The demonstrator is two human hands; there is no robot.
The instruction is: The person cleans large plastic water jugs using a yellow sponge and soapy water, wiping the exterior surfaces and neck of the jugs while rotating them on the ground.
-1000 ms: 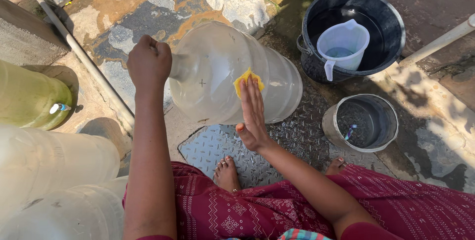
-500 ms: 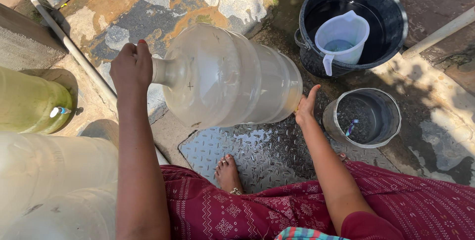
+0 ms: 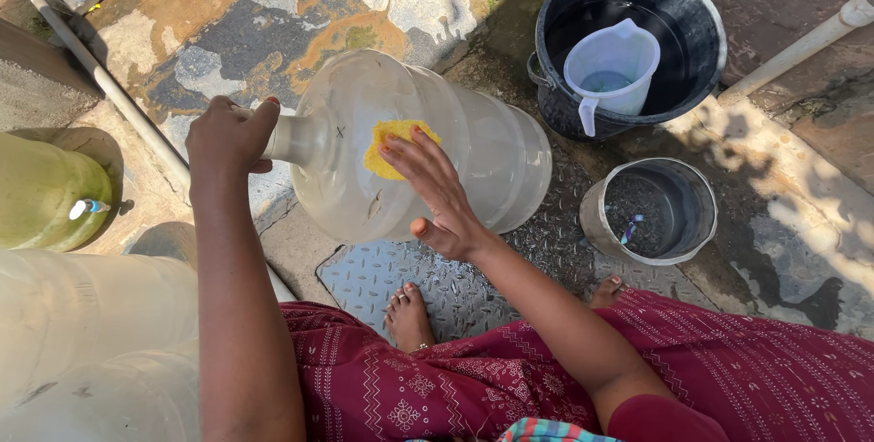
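A large clear plastic water jug [image 3: 482,155] lies tilted on its side over a metal tread plate [image 3: 382,274]. My left hand [image 3: 228,137] grips the jug's neck at the left. My right hand [image 3: 432,192] lies flat on the jug's shoulder, its fingers pressing a yellow sponge [image 3: 391,146] against the plastic. My bare feet show under the jug on the plate, and a maroon patterned skirt covers my legs.
A black bucket [image 3: 701,37] of water holds a pale plastic jug [image 3: 612,69] at the upper right. A small grey bucket [image 3: 651,210] stands below it. Other big clear jugs [image 3: 82,351] and a greenish one [image 3: 41,192] lie at the left. White pipes [image 3: 109,87] cross the patchy concrete.
My right hand went from the jug's top down to its right side, then came back onto the shoulder with the yellow sponge. The left hand kept its hold on the neck.
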